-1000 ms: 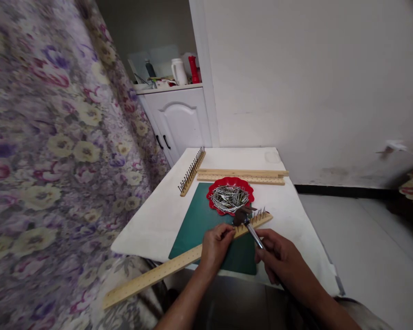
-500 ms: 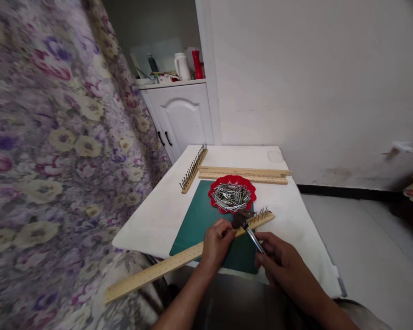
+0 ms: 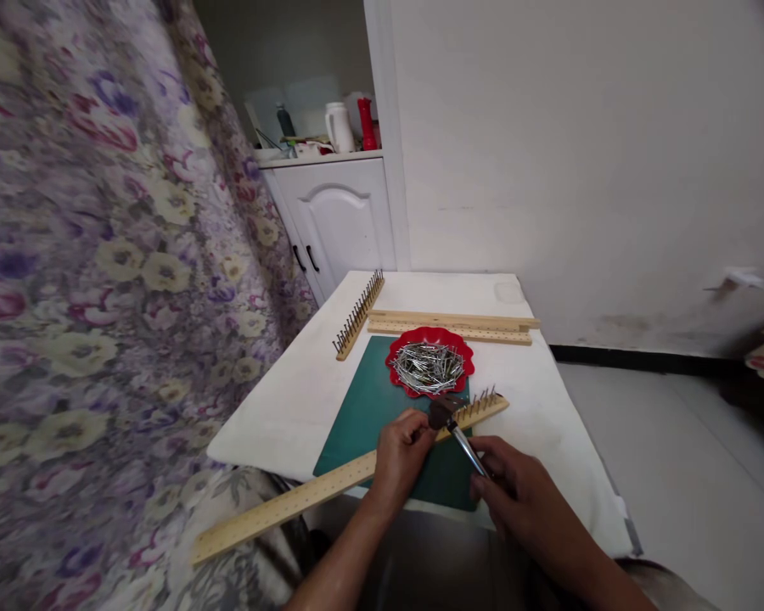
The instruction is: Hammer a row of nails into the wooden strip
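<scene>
A long wooden strip (image 3: 306, 498) with a row of holes lies slanted across a green cutting mat (image 3: 369, 407), its far end studded with several upright nails (image 3: 482, 396). My left hand (image 3: 400, 452) rests on the strip with thumb and fingers pinched at its top, apparently on a nail too small to see clearly. My right hand (image 3: 522, 496) is wrapped round the metal handle of a hammer (image 3: 449, 416), whose dark head sits on the strip right next to my left fingertips. A red scalloped dish (image 3: 396, 378) full of loose nails stands just behind.
The small white table (image 3: 280, 399) also carries a nail-studded strip (image 3: 356, 316) at the back left and two plain strips (image 3: 452, 326) behind the dish. A floral curtain (image 3: 102, 280) hangs at the left. White wall (image 3: 579, 153) and cabinet (image 3: 334, 221) stand behind.
The hammer head has dropped slightly onto the strip beside my left fingers. Both hands stay in place on the strip and handle.
</scene>
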The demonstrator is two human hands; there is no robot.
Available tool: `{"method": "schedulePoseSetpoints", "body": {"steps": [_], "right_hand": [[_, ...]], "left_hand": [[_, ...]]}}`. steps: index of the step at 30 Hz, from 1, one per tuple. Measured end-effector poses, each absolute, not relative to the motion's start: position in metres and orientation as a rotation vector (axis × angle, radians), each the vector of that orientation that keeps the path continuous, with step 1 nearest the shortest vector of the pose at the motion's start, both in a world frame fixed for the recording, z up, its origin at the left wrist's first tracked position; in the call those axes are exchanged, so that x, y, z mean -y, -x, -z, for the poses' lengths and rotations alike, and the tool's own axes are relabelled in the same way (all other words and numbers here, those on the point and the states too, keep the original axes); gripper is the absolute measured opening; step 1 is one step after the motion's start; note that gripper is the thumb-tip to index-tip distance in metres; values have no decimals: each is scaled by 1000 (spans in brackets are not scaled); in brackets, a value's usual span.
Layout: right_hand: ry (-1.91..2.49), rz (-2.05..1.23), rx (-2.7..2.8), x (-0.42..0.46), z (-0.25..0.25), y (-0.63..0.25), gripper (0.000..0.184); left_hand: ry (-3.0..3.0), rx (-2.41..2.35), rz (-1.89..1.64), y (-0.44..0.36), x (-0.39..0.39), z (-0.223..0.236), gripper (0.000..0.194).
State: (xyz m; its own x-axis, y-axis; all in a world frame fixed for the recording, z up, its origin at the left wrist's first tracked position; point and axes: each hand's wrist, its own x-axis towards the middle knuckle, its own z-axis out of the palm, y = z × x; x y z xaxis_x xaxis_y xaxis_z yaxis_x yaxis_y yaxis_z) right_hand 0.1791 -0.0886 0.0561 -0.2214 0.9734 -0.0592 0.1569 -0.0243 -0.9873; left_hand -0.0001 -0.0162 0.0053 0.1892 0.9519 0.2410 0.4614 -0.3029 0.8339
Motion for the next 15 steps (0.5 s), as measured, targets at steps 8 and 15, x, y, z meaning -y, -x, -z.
{"method": "schedulePoseSetpoints", "body": {"steps": [8,15], "right_hand": [[1243,-1331,1496,89,-59,-179,29],[1178,-1381,1298,85,-65,-185,30]], "left_hand": [[-1855,-1340,-1045,0,17,-7,17],[-1852,-1354,-1049,0,18,-7,13]]}}
